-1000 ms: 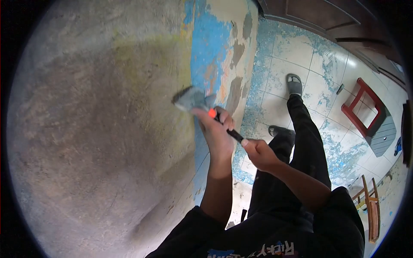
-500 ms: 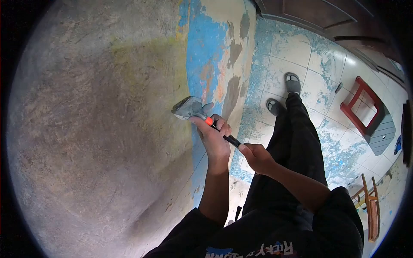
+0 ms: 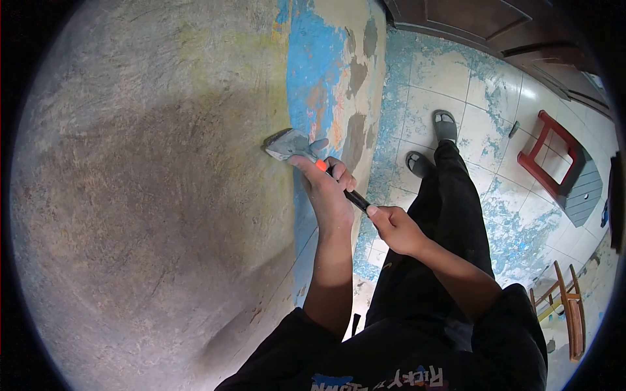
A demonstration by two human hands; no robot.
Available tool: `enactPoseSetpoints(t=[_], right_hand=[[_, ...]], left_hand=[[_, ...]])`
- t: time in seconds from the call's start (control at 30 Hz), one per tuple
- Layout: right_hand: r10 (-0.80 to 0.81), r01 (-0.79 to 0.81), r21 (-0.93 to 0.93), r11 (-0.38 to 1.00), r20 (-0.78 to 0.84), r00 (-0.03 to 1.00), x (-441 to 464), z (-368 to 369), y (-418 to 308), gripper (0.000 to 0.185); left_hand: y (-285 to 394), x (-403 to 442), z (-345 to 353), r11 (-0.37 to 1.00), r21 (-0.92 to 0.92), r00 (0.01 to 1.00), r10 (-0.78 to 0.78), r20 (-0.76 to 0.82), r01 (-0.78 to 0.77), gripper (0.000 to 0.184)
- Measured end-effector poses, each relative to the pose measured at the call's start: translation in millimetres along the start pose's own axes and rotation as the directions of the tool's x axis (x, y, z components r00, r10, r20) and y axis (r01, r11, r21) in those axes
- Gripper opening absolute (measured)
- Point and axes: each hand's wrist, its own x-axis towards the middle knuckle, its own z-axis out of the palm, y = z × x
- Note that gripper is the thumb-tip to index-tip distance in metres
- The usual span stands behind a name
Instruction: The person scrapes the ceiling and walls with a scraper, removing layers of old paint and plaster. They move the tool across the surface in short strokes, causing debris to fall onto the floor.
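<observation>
Both my hands are closed on a scraper [image 3: 287, 144] with a wide, dusty grey blade, an orange collar and a black handle. My left hand [image 3: 328, 192] wraps the neck and upper handle, some fingers lying along the blade. Further down, my right hand [image 3: 399, 229] grips the handle's end. The blade's edge is against or very close to the wall [image 3: 163, 182]; exact contact is hard to tell. Around it the wall is rough grey-brown with a yellowish band, beside a strip of peeling blue paint [image 3: 313, 72].
My sandalled feet stand on a tiled floor [image 3: 437, 85] strewn with blue paint flakes. To the right are a red and grey stool [image 3: 554, 163] and a wooden frame-like object [image 3: 572, 313]. A dark wooden door or cabinet [image 3: 482, 26] lies at the top.
Both hands and the scraper have moved a little up and to the right in view. My grip on the scraper is unchanged.
</observation>
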Motion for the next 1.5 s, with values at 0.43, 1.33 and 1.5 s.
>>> enactPoseSetpoints(t=[0.43, 1.33, 1.5], right_hand=[[-0.046, 0.045, -0.011, 0.999, -0.042, 0.998, 12, -1, -9, 0.062], [0.014, -0.012, -0.068, 0.998, 0.023, 1.000, 5, -12, -10, 0.062], [0.015, -0.015, -0.074, 0.997, -0.001, 1.000, 8, -14, -11, 0.067]], left_hand=[[15, 1, 23, 0.998, 0.050, 0.999, 0.034, 0.031, -0.036, 0.069], [11, -2, 19, 0.999, -0.013, 0.999, 0.034, 0.027, -0.033, 0.066], [10, 0, 24, 0.999, 0.011, 0.999, 0.047, -0.026, -0.047, 0.067]])
